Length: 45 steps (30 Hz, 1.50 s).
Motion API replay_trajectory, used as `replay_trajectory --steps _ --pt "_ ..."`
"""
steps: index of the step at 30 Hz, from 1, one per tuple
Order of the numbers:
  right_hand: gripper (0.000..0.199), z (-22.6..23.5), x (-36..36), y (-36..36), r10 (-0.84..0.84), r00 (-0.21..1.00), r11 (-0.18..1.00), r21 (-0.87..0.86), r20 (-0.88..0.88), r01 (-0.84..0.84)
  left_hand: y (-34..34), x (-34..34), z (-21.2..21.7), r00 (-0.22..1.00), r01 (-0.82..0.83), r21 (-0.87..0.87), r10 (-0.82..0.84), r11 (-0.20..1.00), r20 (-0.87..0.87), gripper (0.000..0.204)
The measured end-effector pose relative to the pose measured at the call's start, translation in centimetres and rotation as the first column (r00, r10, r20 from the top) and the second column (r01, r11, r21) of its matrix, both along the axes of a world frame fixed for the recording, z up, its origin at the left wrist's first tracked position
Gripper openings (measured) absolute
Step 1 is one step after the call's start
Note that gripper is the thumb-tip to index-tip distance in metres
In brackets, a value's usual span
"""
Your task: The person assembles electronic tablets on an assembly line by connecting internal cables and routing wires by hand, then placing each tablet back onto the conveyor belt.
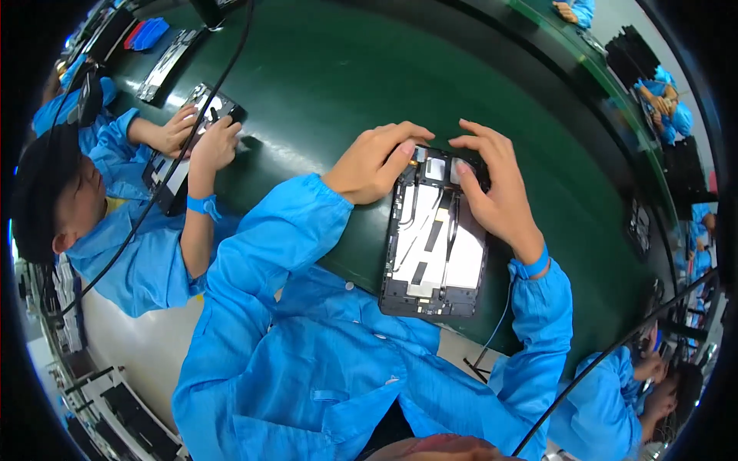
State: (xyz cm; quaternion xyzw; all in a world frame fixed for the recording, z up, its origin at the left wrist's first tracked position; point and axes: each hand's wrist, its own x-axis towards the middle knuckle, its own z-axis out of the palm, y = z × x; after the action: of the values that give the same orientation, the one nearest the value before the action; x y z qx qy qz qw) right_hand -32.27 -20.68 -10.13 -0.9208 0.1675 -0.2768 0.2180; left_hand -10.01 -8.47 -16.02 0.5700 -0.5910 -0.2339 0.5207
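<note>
An opened tablet (461, 253) lies at the table's near edge, its inside facing up. It shows a black frame, a large silvery-white area, dark cables and small boards. My left hand (377, 161) is closed round its upper left corner, thumb along the top edge. My right hand (500, 188) curves about the upper right corner, its thumb pressed on a silvery part (457, 170) and its fingers bent past the top edge. What the fingertips do behind that edge is hidden. A blue wrist strap (530, 266) with a thin cord circles my right wrist.
On the green table (330, 77), a co-worker at left handles another opened device (211, 104). Beyond lie a long silvery part (167, 65) and blue trays (150, 34). A black cable (223, 77) hangs across the left. More people and dark stacks (632, 55) are at right.
</note>
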Motion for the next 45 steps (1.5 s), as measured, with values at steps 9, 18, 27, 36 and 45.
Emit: replay_trajectory --steps 9,18,27,36,45 --pt "0.015 -2.9 1.2 -1.6 0.019 0.995 0.998 0.067 -0.093 -0.013 1.6 1.0 0.9 0.949 0.231 0.043 -0.234 0.972 0.209 0.064" --pt "0.015 -3.0 1.0 -1.6 0.027 0.999 0.998 0.062 -0.032 -0.025 1.5 1.2 0.9 0.915 0.286 0.127 -0.309 0.950 0.257 0.088" --pt "0.013 -3.1 0.8 -1.8 0.035 0.991 0.992 0.123 -0.126 -0.020 1.6 1.2 0.8 0.911 0.291 0.136 -0.317 0.947 0.262 0.090" --pt "0.018 -2.9 1.2 -1.4 0.066 0.995 0.997 -0.040 -0.069 -0.069 1.5 1.2 1.1 0.919 0.300 0.130 -0.323 0.945 0.224 0.086" --pt "0.019 -2.8 1.5 -1.0 0.106 0.984 0.994 0.047 -0.146 -0.100 1.5 1.3 0.9 0.917 0.293 0.133 -0.317 0.947 0.241 0.089"
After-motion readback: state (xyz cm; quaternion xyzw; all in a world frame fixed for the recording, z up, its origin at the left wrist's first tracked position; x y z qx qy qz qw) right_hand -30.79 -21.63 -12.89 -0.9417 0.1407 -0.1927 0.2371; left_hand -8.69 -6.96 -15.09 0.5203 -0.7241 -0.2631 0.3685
